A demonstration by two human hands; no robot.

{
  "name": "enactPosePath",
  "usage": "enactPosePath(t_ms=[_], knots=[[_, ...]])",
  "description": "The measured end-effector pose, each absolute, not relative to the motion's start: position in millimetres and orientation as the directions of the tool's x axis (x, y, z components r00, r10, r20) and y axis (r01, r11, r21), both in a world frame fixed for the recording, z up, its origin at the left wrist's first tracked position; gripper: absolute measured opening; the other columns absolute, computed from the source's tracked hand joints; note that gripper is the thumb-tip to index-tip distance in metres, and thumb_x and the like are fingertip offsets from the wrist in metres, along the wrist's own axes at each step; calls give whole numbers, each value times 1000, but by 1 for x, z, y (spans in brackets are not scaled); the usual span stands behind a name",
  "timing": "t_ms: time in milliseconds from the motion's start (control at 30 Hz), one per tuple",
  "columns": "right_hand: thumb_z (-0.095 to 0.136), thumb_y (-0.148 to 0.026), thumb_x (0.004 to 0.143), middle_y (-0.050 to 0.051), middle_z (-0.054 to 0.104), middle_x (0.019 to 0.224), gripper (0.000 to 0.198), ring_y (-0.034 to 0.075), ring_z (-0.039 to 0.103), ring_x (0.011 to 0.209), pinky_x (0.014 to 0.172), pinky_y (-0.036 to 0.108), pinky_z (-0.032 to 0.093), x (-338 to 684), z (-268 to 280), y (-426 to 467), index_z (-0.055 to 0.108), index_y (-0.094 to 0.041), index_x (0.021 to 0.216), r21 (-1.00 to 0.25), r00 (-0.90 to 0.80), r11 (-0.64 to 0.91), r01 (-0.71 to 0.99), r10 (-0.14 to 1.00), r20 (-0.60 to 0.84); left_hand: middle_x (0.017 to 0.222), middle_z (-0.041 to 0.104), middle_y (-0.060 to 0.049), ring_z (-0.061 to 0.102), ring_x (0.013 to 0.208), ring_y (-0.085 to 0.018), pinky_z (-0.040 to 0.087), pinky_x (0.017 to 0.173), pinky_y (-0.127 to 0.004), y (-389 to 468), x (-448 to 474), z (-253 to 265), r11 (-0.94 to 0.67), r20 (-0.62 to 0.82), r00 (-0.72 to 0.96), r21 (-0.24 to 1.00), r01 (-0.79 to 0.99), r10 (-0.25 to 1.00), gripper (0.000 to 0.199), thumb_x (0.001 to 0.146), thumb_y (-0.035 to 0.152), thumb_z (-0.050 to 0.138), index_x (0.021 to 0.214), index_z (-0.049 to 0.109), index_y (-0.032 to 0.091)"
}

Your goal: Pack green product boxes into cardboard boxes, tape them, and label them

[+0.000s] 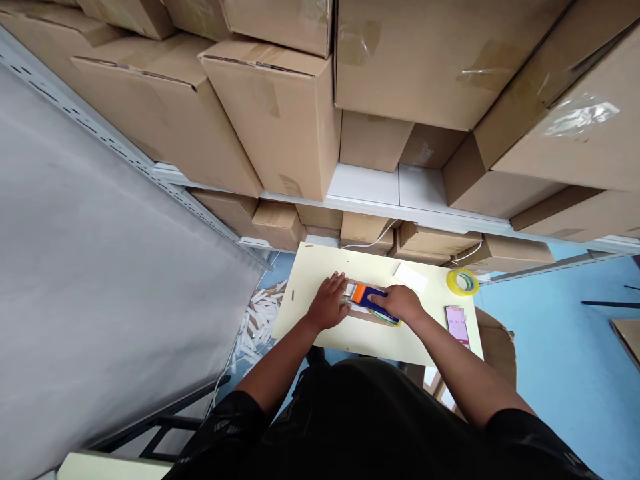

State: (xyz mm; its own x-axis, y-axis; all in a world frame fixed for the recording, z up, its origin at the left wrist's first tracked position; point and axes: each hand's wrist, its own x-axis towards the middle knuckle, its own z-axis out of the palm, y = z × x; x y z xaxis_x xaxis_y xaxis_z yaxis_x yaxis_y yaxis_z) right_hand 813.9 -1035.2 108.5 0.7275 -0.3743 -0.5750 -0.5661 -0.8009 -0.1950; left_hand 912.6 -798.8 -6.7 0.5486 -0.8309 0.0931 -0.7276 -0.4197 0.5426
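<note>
Pale table holds a brown box near its edge, left hand flat against it, right hand gripping tape cutter.

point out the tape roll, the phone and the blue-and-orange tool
Tape roll [453, 283]: head view, yellow outer ring.
Phone [457, 324]: head view, screen.
Blue-and-orange tool [367, 300]: head view, blue body.
</note>
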Motion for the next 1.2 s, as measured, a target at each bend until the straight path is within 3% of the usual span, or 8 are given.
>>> enactPosePath(t_ms=[167, 300, 500, 733, 833, 967, 1200], knots=[[66, -79, 78, 12, 80, 91, 63, 26, 72, 83, 64, 28, 45, 819, 105, -1042, 81, -19, 89, -353, 706, -689, -633, -327, -628, 172, 24, -16, 15, 160, -37, 9, 129, -55, -814, 906, -8, -450, 38, 509, 414, -792, -860, 89, 92, 60, 61, 163, 32, 15], [78, -74, 71, 7, 79, 84, 58, 21, 71, 74, 62, 25, 46, 820, 96, -1051, 80, -18, 84, -507, 691, -533, -678, -226, -687, 172, 24, -17, 15, 160, -36, 8, 129, -53, -811, 908, -11, -448, 52, 501, 375, -812, -864, 92, 92, 62, 60, 165, 30, 14], [85, -69, 63, 5, 78, 81, 54, 20, 70, 72, 63, 25, 49, 818, 93, -1064, 80, -18, 81, -561, 701, -506, -656, -131, -701, 171, 25, -16, 18, 160, -35, 12, 128, -52, -808, 911, -6, -459, 30, 498, 346, -819, -867, 91, 91, 57, 62, 165, 30, 15], [80, -71, 67, 6, 75, 74, 54, 20, 67, 67, 58, 27, 44, 782, 114, -1128, 74, -18, 72, -477, 702, -609, -634, -195, -685, 171, 25, -17, 18, 160, -35, 16, 128, -52, -807, 915, -9, -458, 22, 492, 329, -825, -870, 89, 95, 64, 54, 164, 30, 14], [78, -71, 69, 8, 76, 73, 54, 22, 68, 67, 59, 28, 45, 745, 115, -1170, 75, -17, 72, -427, 654, -569, -703, -280, -703, 171, 26, -17, 18, 160, -35, 17, 128, -52, -806, 915, -11, -455, 35, 492, 328, -828, -870, 88, 96, 65, 53, 164, 30, 14], [77, -71, 70, 11, 77, 75, 55, 23, 69, 67, 60, 30, 47, 702, 100, -1204, 76, -17, 77, -459, 616, -446, -768, -323, -718, 171, 25, -17, 17, 160, -35, 17, 128, -51, -804, 916, -13, -454, 36, 488, 314, -834, -872, 90, 96, 66, 53, 165, 30, 14], [72, -77, 72, 11, 74, 76, 59, 25, 69, 71, 63, 31, 44, 713, 52, -1174, 74, -18, 73, -287, 641, -669, -686, -368, -674, 172, 23, -17, 15, 160, -36, 18, 128, -52, -801, 919, -15, -453, 31, 485, 309, -836, -874, 90, 96, 66, 52, 165, 29, 12]])
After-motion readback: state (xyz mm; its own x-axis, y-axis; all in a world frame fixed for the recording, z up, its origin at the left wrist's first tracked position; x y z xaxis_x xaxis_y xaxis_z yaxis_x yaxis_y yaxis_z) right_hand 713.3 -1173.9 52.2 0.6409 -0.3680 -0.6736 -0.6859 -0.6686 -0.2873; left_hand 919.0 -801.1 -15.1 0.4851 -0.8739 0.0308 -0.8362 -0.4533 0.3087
